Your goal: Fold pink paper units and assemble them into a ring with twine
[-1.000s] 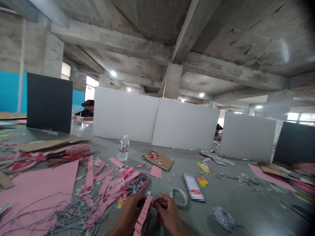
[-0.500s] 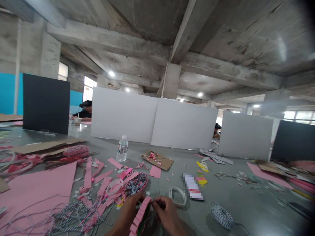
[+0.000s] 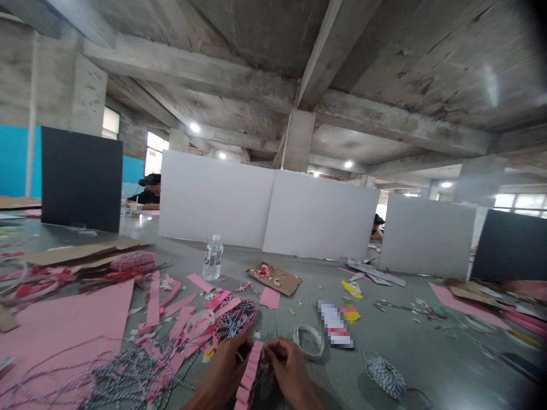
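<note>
Between my hands at the bottom centre stands a pink pleated paper strip piece (image 3: pixel 250 376), with cord along its right side. My left hand (image 3: pixel 228 361) is closed on its left side, fingertips at the upper end. My right hand (image 3: pixel 288 367) is pinched just right of the piece; what it holds is too small to make out. Just beyond my left hand lies an oval pink piece laced with dark and white cord (image 3: pixel 236 320). A white tape ring (image 3: pixel 308 341) lies beyond my right hand. Loose patterned cord (image 3: pixel 128 373) spreads at the left.
A water bottle (image 3: pixel 212 259), cardboard piece (image 3: pixel 273 278) and pink scraps (image 3: pixel 183 324) lie beyond my hands. To the right are a blurred white packet (image 3: pixel 335 324) and a cord bundle (image 3: pixel 385 376). White panels (image 3: pixel 320 213) stand behind; a person (image 3: pixel 149 188) sits at the back left.
The pink pleated piece has turned slightly more upright between my hands, and its green inner side no longer shows. My right hand has shifted slightly, still pinched.
</note>
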`<action>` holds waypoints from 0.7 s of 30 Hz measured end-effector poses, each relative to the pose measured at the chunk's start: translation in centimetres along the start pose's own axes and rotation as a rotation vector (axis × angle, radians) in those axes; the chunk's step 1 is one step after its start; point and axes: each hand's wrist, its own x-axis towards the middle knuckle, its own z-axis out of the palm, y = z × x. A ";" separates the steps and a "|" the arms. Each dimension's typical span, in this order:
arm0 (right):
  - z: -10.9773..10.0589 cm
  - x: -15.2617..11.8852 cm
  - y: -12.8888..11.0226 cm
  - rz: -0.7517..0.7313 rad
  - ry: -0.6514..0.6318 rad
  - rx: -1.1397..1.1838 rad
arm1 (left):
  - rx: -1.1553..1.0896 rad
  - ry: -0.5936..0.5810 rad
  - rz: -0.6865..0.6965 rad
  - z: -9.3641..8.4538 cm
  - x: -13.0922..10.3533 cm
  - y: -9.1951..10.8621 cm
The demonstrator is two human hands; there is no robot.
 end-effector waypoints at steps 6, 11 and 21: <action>-0.3 0.3 -0.8 0.045 -0.139 0.096 | -0.060 0.015 0.015 0.2 0.3 -0.4; -0.5 0.3 -1.0 0.096 -0.157 0.079 | -0.214 -0.032 0.010 0.0 0.0 0.2; -0.3 -0.1 -0.7 0.076 -0.078 -0.019 | -0.035 -0.055 0.086 -0.6 -0.2 0.0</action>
